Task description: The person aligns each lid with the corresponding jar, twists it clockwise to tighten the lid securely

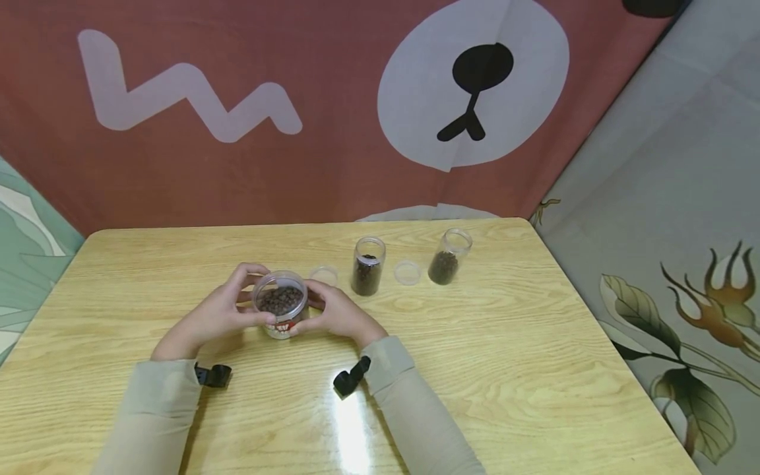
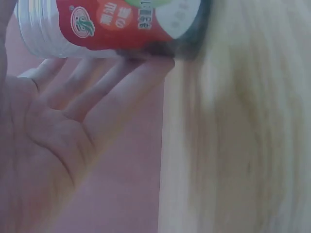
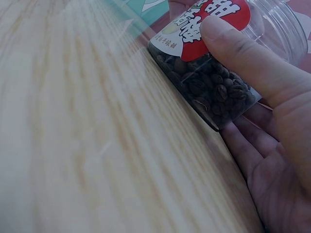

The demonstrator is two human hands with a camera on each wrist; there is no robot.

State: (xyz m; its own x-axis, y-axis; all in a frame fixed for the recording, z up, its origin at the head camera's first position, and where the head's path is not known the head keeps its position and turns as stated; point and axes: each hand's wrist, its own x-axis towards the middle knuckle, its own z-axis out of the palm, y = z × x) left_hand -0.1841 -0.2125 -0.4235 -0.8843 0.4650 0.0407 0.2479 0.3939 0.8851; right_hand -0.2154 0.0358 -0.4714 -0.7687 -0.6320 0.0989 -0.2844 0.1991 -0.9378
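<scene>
Both hands hold a clear plastic jar, left of the table's middle. Its top is uncovered, and dark brown, bean-like pieces fill its lower part. A red and white label wraps its side. My left hand grips the jar from the left, thumb in front and fingers behind. From the right, my right hand grips it, its thumb lying on the label. The jar stands nearly upright; whether its base touches the table I cannot tell. Just behind my right hand lies a clear round lid, partly hidden.
Two open clear jars with dark contents stand further back: one jar right of my right hand, another jar beyond it. Between them lies a second clear lid. The wooden table meets a red cloth at its back edge.
</scene>
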